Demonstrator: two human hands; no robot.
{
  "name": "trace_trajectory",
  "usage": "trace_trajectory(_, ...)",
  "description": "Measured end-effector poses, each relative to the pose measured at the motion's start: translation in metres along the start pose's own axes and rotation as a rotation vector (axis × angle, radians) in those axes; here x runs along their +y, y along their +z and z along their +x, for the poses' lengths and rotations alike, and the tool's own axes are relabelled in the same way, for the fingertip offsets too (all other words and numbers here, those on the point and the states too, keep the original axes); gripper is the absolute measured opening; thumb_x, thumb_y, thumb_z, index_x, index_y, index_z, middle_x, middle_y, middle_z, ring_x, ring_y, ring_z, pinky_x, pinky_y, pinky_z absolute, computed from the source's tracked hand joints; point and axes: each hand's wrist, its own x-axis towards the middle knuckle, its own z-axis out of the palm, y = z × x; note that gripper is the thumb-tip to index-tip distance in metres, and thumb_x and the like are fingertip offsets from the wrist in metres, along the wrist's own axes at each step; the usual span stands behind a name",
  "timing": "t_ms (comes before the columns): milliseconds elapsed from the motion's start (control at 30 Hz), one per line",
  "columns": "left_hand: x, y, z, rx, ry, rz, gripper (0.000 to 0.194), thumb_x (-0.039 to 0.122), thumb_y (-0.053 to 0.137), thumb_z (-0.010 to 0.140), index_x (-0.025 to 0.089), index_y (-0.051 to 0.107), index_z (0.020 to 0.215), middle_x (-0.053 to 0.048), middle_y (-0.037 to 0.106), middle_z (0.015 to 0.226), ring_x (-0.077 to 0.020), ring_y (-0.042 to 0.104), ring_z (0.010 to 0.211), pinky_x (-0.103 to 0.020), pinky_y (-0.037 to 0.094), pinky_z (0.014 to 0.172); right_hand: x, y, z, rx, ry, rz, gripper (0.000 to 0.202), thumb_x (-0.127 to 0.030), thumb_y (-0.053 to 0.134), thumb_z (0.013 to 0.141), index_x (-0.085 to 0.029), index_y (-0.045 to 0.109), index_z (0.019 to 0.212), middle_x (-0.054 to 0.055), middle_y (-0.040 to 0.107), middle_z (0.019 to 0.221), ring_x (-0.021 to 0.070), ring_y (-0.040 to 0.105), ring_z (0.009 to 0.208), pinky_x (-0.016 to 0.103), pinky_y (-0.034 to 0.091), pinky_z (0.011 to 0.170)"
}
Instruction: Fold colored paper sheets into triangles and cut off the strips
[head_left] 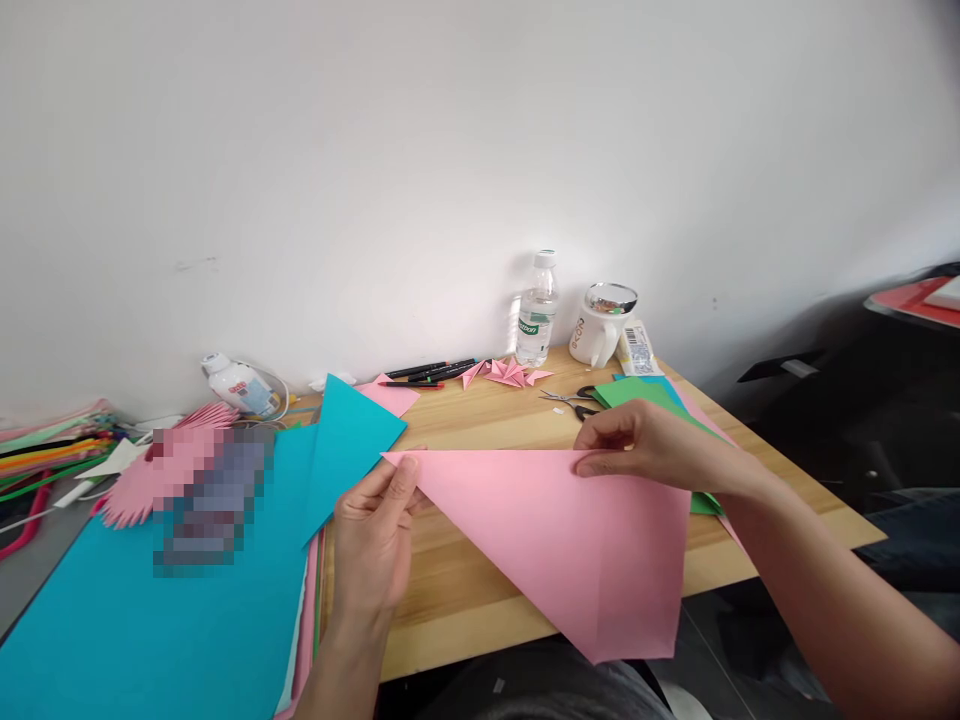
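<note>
A sheet of pink paper (540, 530), folded over on a slant, hangs between my two hands above the wooden table. My left hand (382, 505) pinches its pointed left corner between thumb and fingers. Along the straight top edge, my right hand (626, 445) grips the paper near its right part, thumb in front. A faint vertical crease shows on the lower right of the sheet. Behind my left hand lies a folded piece of blue paper (349, 440), resting partly on a stack of large blue sheets (255, 610).
Scissors (574, 400) and green paper (637, 390) lie beyond my right hand. Along the wall stand a water bottle (536, 315), a white mug (596, 330), pens (431, 372) and folded pink paper shapes (510, 373). A pink fringed paper piece (169, 470) is at left.
</note>
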Motion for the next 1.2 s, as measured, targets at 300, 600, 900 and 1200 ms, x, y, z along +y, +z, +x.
trace_trajectory(300,0.001,-0.001,0.0,0.095,0.027,0.013,0.029,0.031,0.08,0.051,0.016,0.074,0.074,-0.008,0.073,0.074,-0.0213,0.066,0.064,-0.033,0.054,0.06,0.005,0.002,-0.003,-0.025,0.041,-0.027,0.023,-0.042,0.066,0.07,-0.02,0.067,0.069,-0.001,0.061,0.064,0.0137,0.051,0.062,0.024,0.037,0.054)
trace_trajectory(600,0.006,-0.011,0.013,0.182,0.113,-0.05,0.013,0.025,0.074,0.054,0.015,0.072,0.062,-0.008,0.072,0.068,-0.0226,0.068,0.065,-0.032,0.053,0.061,0.002,0.0,0.013,-0.062,0.018,0.097,0.026,-0.045,0.062,0.073,-0.019,0.069,0.074,0.0,0.062,0.067,0.0133,0.053,0.061,0.024,0.038,0.053)
trace_trajectory(900,-0.002,-0.018,0.032,0.327,0.195,-0.008,0.015,0.024,0.074,0.058,0.013,0.07,0.067,-0.007,0.072,0.07,-0.021,0.067,0.066,-0.03,0.052,0.059,0.001,0.01,0.035,-0.131,-0.011,0.168,0.024,-0.041,0.065,0.071,-0.018,0.072,0.073,0.001,0.065,0.067,0.0128,0.055,0.06,0.023,0.039,0.052)
trace_trajectory(1200,-0.042,-0.01,0.027,-0.343,-0.234,0.013,0.036,0.041,0.071,0.066,0.013,0.07,0.088,-0.013,0.071,0.085,-0.0238,0.067,0.077,-0.033,0.053,0.065,0.007,0.007,0.048,0.055,-0.012,0.257,0.034,-0.048,0.067,0.068,-0.015,0.072,0.076,0.003,0.068,0.072,0.0152,0.058,0.061,0.024,0.043,0.05)
